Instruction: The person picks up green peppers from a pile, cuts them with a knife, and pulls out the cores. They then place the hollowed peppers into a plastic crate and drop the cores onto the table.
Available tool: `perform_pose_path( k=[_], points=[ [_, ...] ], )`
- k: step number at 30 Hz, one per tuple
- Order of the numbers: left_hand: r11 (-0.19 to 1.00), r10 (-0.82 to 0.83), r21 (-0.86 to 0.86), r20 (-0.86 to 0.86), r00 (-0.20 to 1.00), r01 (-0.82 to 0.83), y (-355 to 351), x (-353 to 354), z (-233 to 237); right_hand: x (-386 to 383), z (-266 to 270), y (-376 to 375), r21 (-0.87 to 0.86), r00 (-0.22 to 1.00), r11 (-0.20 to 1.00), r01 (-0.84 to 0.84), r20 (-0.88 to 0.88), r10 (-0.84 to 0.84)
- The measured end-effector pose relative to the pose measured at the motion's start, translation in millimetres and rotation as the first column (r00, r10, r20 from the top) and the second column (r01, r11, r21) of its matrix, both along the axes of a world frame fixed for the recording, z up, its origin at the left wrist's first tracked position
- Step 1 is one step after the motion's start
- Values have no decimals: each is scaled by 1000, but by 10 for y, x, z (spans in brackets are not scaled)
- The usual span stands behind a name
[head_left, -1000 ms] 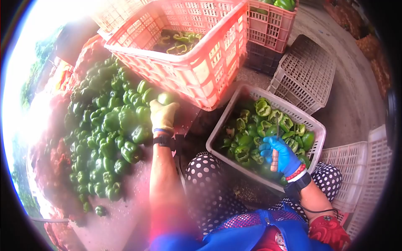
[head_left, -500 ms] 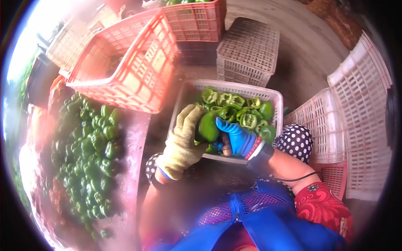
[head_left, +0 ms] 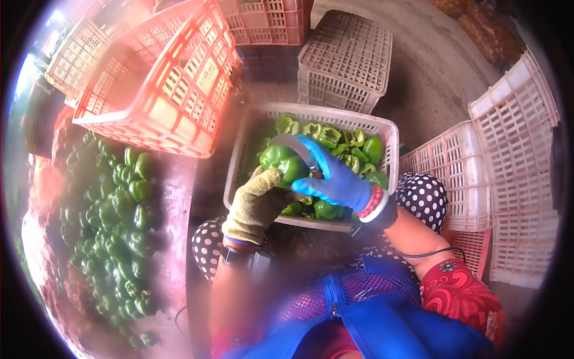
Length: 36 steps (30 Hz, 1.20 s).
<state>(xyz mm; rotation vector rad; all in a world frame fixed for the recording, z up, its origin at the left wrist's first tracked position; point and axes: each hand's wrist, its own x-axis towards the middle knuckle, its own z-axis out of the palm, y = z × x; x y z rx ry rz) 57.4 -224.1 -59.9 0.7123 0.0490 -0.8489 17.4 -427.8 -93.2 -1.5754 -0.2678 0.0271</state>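
Observation:
My left hand (head_left: 254, 206), in a pale yellow knit glove, is closed around a whole green bell pepper (head_left: 277, 157). In a blue glove, my right hand (head_left: 341, 179) grips a knife (head_left: 299, 148) whose curved grey blade lies against the pepper's upper right side. Part of the brown handle shows beneath the fingers. Both hands are over a whitish plastic crate (head_left: 341, 112) between my knees. Inside it are several cut-open green peppers (head_left: 327, 136), with seedless hollows showing in some.
On my left, a heap of whole green peppers (head_left: 119, 221) lies on a pinkish surface. An orange crate (head_left: 161, 122) stands tilted beyond it. An upturned grey crate (head_left: 350, 54) sits ahead, and stacked white crates (head_left: 454, 173) lean at my right.
The pepper has turned in my left hand and moved slightly left and up. My right hand has brought the knife blade up over it. The whole view has shifted a little.

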Motion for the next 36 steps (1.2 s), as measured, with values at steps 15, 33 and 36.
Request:
perform_pose_path(
  k=[15, 33, 36],
  points=[
    [985, 152, -100, 84, 985, -144, 99, 211, -257, 75, -278, -450, 814, 832, 523, 252, -458, 312],
    [994, 3, 109, 138, 990, -18, -142, 205, -383, -163, -102, 40, -675, 930, 643, 363, 304, -206],
    [981, -4, 192, 153, 988, -26, -133, 207, -407, -176, -90, 49, -677, 938, 651, 343, 276, -207]
  ],
)
